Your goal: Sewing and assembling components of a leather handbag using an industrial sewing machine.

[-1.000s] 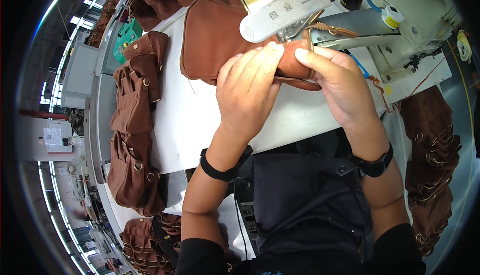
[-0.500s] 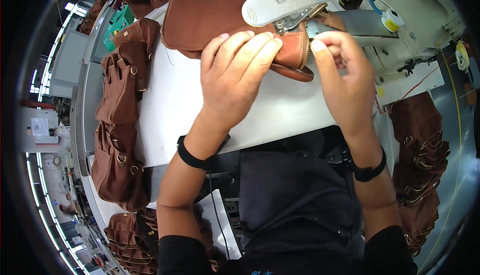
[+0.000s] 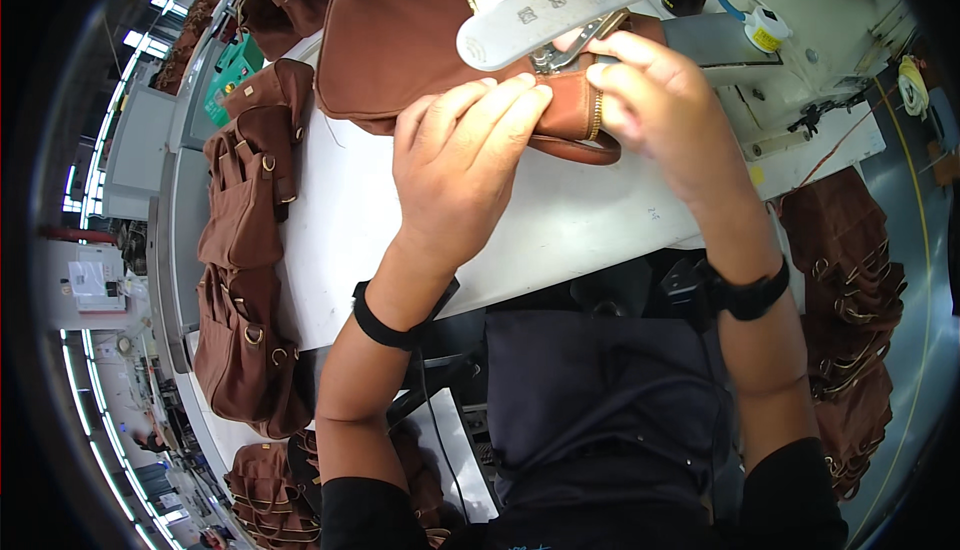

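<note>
A brown leather bag (image 3: 385, 35) lies under the sewing machine, with a zipper-edged strip (image 3: 568, 110) near the presser foot (image 3: 550, 55). A white guard (image 3: 535, 12) hangs over the foot and hides part of it. My left hand (image 3: 460, 165) presses its curled fingers on the bag just left of the strip. My right hand (image 3: 665, 115) is bent at the zipper end, its thumb tip on the strip and index finger reaching up beside the foot; what lies between those fingers is partly hidden.
Brown bags with metal rings line the white table (image 3: 350, 230) at left (image 3: 240, 340) and hang at the right (image 3: 840, 240). A green case (image 3: 230, 75) stands at back left. The machine body (image 3: 830, 30) fills the upper right, with a small white bottle (image 3: 762, 30).
My right hand left the strip, dropped slightly, then moved up toward the presser foot. My left hand and the bag shifted left from a second ago, partly with the view.
</note>
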Action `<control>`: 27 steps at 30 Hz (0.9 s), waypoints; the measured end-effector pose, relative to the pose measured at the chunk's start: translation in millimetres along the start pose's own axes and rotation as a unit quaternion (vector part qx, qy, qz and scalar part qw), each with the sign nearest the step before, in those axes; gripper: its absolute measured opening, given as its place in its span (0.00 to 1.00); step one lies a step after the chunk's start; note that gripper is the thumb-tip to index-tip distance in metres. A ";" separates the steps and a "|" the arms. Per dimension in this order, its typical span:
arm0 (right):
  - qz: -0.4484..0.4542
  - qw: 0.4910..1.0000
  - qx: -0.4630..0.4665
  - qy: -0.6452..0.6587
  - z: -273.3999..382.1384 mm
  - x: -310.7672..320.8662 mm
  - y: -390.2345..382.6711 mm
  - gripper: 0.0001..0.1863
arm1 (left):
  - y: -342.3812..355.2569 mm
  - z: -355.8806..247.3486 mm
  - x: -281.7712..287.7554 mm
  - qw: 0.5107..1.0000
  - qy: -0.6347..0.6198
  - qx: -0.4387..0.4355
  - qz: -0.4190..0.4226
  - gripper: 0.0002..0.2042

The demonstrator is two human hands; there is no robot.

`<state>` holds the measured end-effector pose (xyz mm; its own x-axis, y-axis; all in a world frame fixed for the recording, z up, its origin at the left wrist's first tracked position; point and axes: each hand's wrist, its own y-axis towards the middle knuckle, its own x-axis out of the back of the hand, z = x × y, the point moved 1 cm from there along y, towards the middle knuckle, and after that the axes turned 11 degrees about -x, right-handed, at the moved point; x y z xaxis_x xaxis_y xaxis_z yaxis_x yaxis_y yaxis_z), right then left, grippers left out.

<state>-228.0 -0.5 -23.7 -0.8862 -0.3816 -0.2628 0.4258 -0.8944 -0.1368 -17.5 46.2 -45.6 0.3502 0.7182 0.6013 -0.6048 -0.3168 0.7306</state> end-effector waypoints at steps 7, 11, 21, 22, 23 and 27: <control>0.028 0.997 -0.025 0.062 6.2 10.2 11.0 0.12 | -4.8 3.7 -1.8 1.000 -0.018 0.003 0.010 0.20; 0.038 0.991 -0.029 0.124 2.6 11.9 13.1 0.10 | -6.0 15.8 -5.3 0.999 -0.029 -0.034 -0.002 0.18; -0.030 0.999 0.032 -0.006 1.8 3.5 11.9 0.14 | -9.5 30.2 -9.3 0.996 -0.078 -0.045 -0.004 0.18; -0.011 0.998 0.006 0.067 4.1 6.3 11.4 0.17 | -8.7 30.2 -9.6 0.996 -0.079 -0.047 -0.008 0.20; 0.021 0.996 0.019 0.084 7.0 8.1 12.2 0.17 | -7.4 29.5 -10.0 0.996 -0.075 -0.049 -0.011 0.20; 0.058 0.994 0.072 0.062 7.0 8.3 15.0 0.17 | -2.4 19.1 -3.7 0.998 -0.040 -0.055 -0.009 0.19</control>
<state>-230.3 -18.7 -21.3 -0.8000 -0.4601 -0.3850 0.4847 -0.8739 0.0373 -3.6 32.4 -43.3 0.4146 0.6698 0.6160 -0.6710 -0.2322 0.7041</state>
